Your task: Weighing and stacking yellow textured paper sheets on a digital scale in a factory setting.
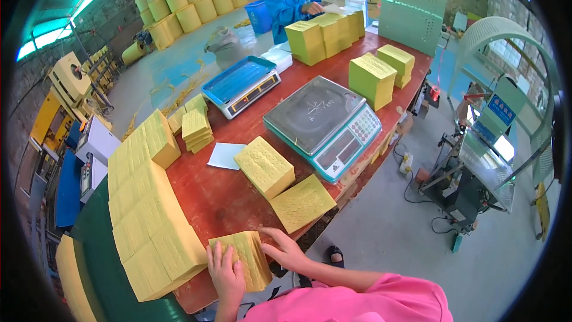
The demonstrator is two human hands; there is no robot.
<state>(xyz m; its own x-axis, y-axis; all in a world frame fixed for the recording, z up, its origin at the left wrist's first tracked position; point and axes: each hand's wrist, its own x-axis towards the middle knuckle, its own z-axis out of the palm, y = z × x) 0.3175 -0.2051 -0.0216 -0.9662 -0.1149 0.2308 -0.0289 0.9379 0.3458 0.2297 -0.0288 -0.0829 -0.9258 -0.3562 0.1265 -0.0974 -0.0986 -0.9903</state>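
Note:
A stack of yellow embossed paper (251, 255) is at the near edge of the red table, between my two hands. My left hand (228, 275) grips its left side, fingers spread over the top face. My right hand (287, 250) presses against the right side, fingertips at the upper corner. The sheets fan slightly along that side. Just beyond stand a taller stack of yellow paper (265, 167) and a tilted stack (302, 204). Along the table's left side runs a long block of packed yellow stacks (149, 220), close to my left hand.
Beyond the stacks are a teal digital scale (316, 116) and a blue-topped scale (241, 80). A white sheet (226, 155) lies on the red table (205, 194). Across it, a person in blue (289, 3) handles paper behind more yellow stacks (307, 42). Machinery (471, 167) stands right.

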